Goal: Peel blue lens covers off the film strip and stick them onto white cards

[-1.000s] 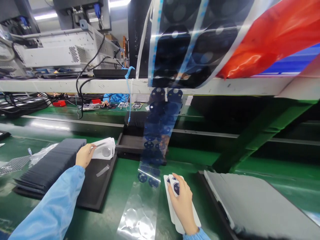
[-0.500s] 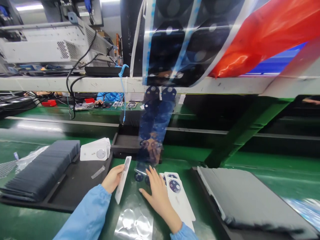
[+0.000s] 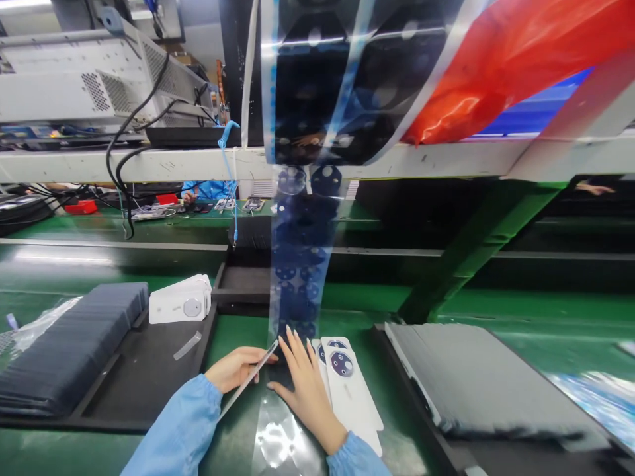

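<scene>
My left hand (image 3: 232,369) grips a thin white phone back cover (image 3: 247,383), turned nearly edge-on to me. Its upper end is close to the fingertips of my right hand (image 3: 308,395). That right hand lies with fingers spread over a clear film strip (image 3: 298,264) carrying dark round camera-lens stickers. The strip hangs from a large roll (image 3: 310,86) and runs down onto the green bench, where its lower part (image 3: 282,441) shows bare clear film. Beside my right hand lie several overlapping white back covers (image 3: 354,403) with dark lens stickers on them.
On the left, a black tray (image 3: 143,390) holds a row of dark sheets (image 3: 74,344) and white back covers (image 3: 173,307). A grey padded stack (image 3: 496,383) lies in another tray at right. A white shelf beam (image 3: 446,158) and green post (image 3: 476,254) stand beyond.
My left hand has moved right and turned the back cover more edge-on, bringing its top next to my right fingertips. The right hand stays spread on the film. The view has shifted slightly.
</scene>
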`<state>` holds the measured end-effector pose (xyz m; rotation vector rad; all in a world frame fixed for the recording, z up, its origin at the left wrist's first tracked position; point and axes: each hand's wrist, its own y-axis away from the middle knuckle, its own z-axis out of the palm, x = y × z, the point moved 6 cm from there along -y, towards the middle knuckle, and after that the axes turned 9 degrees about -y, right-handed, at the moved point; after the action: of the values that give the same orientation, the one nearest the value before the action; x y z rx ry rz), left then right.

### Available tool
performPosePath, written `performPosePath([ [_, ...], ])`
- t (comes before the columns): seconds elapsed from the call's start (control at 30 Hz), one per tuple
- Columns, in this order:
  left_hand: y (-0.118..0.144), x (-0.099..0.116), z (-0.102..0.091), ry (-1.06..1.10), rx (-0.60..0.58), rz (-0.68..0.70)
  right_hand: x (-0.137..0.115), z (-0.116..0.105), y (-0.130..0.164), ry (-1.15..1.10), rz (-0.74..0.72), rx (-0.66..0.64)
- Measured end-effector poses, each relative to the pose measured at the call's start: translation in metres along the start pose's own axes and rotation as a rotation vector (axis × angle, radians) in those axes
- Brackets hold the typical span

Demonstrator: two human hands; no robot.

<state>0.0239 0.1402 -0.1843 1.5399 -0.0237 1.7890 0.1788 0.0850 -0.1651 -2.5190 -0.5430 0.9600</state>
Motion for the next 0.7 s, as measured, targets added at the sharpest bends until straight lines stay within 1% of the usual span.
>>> performPosePath([
  [0.07,0.005,-0.003,0.004,0.019,0.002,0.001,-0.003,-0.003,-0.002,0.011,-0.031,0.008],
  [0.17,0.009,-0.001,0.007,0.075,0.043,0.049,-0.006,-0.011,-0.003,0.026,-0.089,0.035],
  [0.27,0.012,0.005,0.006,0.137,0.072,0.107,-0.009,-0.018,-0.003,0.037,-0.165,0.095],
  [0.33,0.015,0.009,0.008,0.169,0.073,0.12,-0.012,-0.023,-0.002,0.044,-0.214,0.156],
  [0.5,0.022,0.01,0.019,0.217,0.05,0.087,-0.017,-0.034,0.001,0.067,-0.269,0.311],
  [0.6,0.023,0.008,0.024,0.254,0.044,0.052,-0.022,-0.04,0.001,0.071,-0.311,0.355],
  [0.7,0.024,0.005,0.025,0.301,0.045,0.006,-0.028,-0.044,0.002,0.073,-0.369,0.373],
])
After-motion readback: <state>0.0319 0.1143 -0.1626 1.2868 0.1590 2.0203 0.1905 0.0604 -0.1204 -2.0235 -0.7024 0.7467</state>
